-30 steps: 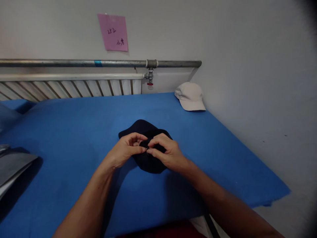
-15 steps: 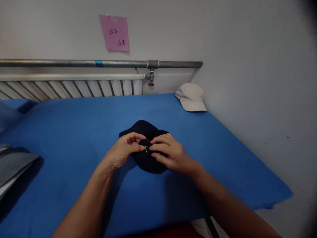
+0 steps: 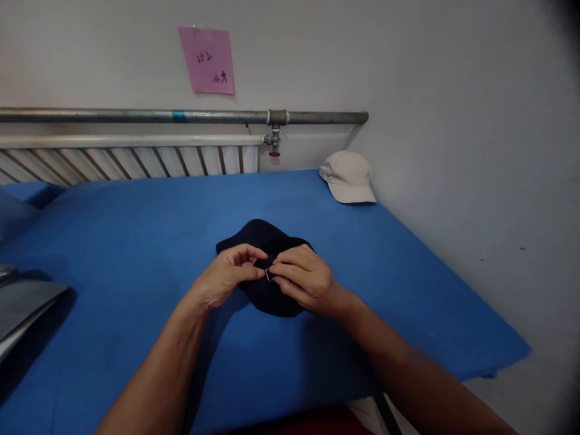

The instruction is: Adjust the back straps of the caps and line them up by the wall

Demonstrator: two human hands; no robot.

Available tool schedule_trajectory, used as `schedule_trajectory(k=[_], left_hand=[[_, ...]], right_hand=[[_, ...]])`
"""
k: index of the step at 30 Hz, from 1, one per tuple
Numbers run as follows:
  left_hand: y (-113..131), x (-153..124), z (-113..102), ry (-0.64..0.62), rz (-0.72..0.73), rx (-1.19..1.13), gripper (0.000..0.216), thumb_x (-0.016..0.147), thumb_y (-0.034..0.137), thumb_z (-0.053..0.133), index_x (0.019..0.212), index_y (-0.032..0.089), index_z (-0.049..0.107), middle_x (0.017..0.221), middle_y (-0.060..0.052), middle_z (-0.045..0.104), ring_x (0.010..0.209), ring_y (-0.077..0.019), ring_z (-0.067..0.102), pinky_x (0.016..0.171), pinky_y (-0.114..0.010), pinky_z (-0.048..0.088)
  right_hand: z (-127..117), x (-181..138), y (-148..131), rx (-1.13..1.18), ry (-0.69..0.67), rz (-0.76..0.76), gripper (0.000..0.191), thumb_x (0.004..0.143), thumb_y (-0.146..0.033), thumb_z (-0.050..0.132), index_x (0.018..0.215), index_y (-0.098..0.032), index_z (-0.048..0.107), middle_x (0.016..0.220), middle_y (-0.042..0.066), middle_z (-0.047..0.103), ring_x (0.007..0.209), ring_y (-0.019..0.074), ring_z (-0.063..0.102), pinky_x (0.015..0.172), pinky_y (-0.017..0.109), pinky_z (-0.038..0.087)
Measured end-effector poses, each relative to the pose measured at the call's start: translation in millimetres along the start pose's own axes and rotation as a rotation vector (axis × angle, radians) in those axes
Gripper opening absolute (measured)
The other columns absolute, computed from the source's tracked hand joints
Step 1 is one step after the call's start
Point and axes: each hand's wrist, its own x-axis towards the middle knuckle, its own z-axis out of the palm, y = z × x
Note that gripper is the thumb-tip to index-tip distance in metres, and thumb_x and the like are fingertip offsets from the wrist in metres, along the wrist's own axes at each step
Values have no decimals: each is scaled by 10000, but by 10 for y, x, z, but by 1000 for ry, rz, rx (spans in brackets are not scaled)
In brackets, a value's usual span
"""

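Observation:
A black cap (image 3: 272, 299) lies on the blue-covered table (image 3: 149, 241), its brim pointing to the back left. At its adjustment strap shows a small metal buckle (image 3: 269, 275). My left hand (image 3: 229, 272) pinches the strap just left of the buckle, thumb and index finger closed on it. From the other side my right hand (image 3: 308, 278) grips the strap at the buckle with its fingertips. The strap's ends are hidden under the fingers.
A beige cap (image 3: 348, 176) sits at the back right corner by the wall. Grey folded material (image 3: 29, 302) lies at the left edge. Behind the table run a radiator (image 3: 154, 162) and a metal pipe (image 3: 217, 116) with a red-handled valve (image 3: 274, 154). A pink note (image 3: 207, 60) hangs above.
My right fingertips have closed in on the buckle and moved slightly left, and the buckle has tilted. The left hand stays almost in place. The whole view has shifted a little.

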Motion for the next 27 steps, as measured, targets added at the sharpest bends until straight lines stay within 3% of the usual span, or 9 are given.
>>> schedule_trajectory(k=[5, 12, 18, 23, 27], left_hand=[[-11, 3, -21, -43, 12, 54, 267, 600, 121, 772, 851, 181, 702, 773, 29, 571, 636, -69, 443, 617, -234, 362], [-3, -3, -27, -48, 3, 36, 247, 608, 116, 756, 838, 187, 697, 778, 26, 584, 682, -83, 493, 649, -234, 382], [-15, -8, -25, -74, -9, 93, 241, 621, 110, 749, 844, 185, 692, 719, 38, 551, 646, -78, 455, 609, -228, 350], [-11, -21, -22, -100, 0, 111, 230, 641, 106, 737, 848, 190, 681, 807, 15, 607, 751, -103, 514, 659, -235, 378], [-4, -32, -17, -145, 10, 103, 218, 658, 106, 724, 852, 192, 673, 862, -4, 644, 841, -128, 552, 723, -252, 406]], right_hand=[[9, 7, -22, 46, -63, 83, 146, 915, -214, 542, 980, -198, 673, 951, 68, 667, 867, 180, 606, 785, 370, 478], [-9, 4, -39, 96, -71, 132, 147, 907, -224, 565, 984, -187, 684, 974, 77, 668, 886, 177, 613, 808, 358, 492], [3, 19, -91, 276, -75, 368, 208, 834, -170, 644, 1040, -193, 634, 982, 44, 698, 931, 167, 640, 870, 342, 494], [-27, 60, -103, 331, -161, 486, 286, 826, -183, 635, 1107, -224, 609, 1050, 37, 685, 947, 166, 629, 846, 340, 500], [-11, 65, -88, 363, -209, 517, 282, 824, -210, 640, 1103, -210, 596, 985, 29, 669, 869, 146, 616, 764, 293, 510]])
